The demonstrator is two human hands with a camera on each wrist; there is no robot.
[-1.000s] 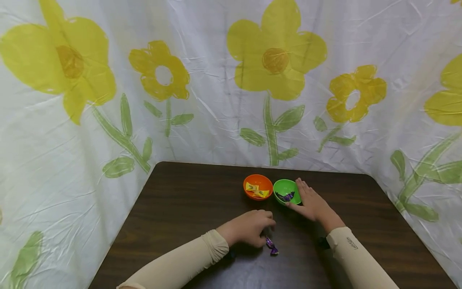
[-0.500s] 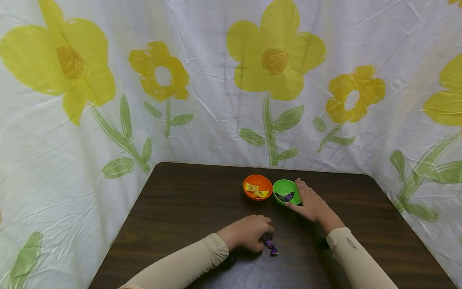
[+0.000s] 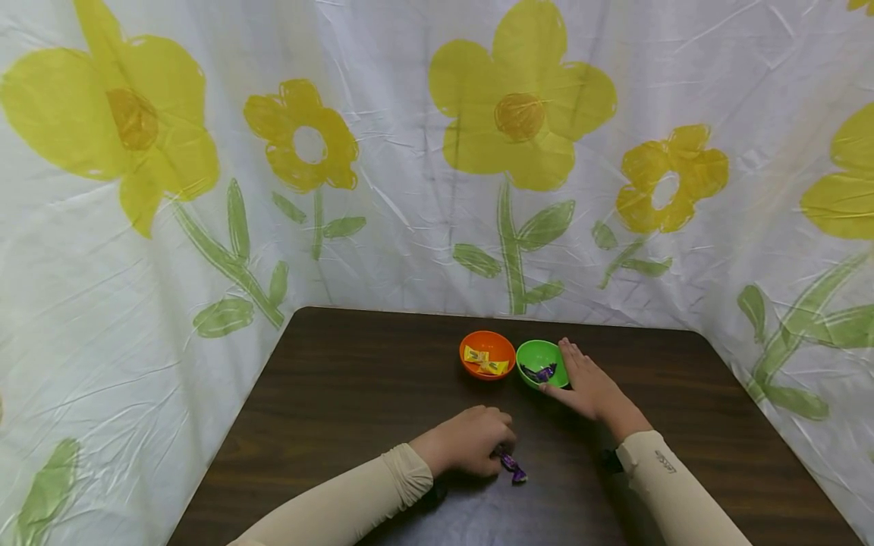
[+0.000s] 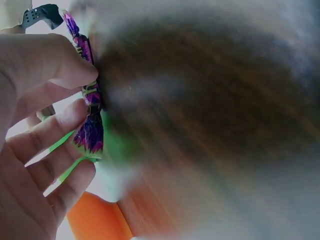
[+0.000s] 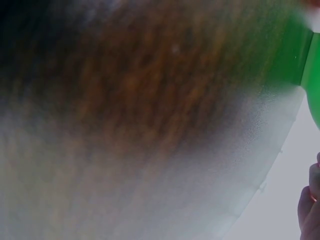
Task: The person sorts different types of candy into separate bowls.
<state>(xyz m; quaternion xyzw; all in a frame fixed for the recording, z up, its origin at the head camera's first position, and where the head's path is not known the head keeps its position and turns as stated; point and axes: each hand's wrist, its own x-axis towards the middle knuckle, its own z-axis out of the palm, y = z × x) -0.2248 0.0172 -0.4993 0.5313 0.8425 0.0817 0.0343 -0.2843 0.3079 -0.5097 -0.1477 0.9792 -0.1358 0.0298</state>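
Fingers of the left hand [image 3: 467, 440] curl down onto the dark table [image 3: 341, 402] in the head view, their tips pinching one end of a purple-wrapped candy [image 3: 512, 464] that lies on the wood just to the hand's right. Straight and relaxed, the right hand [image 3: 587, 383] rests flat on the table with its thumb side touching the green bowl [image 3: 542, 362]. Two bowls stand side by side: the green one holds one purple candy [image 3: 539, 372], the orange bowl [image 3: 487, 353] two yellow candies [image 3: 486, 360].

From the left wrist, thumb and forefinger [image 4: 55, 70] close on the purple wrapper [image 4: 90, 115], the other fingers loosely spread beneath; blurred green and orange shapes sit behind.

From the right wrist, only a fingertip [image 5: 310, 205] shows at the lower right edge, beside the blurred green bowl [image 5: 300, 55]; nothing is held there.
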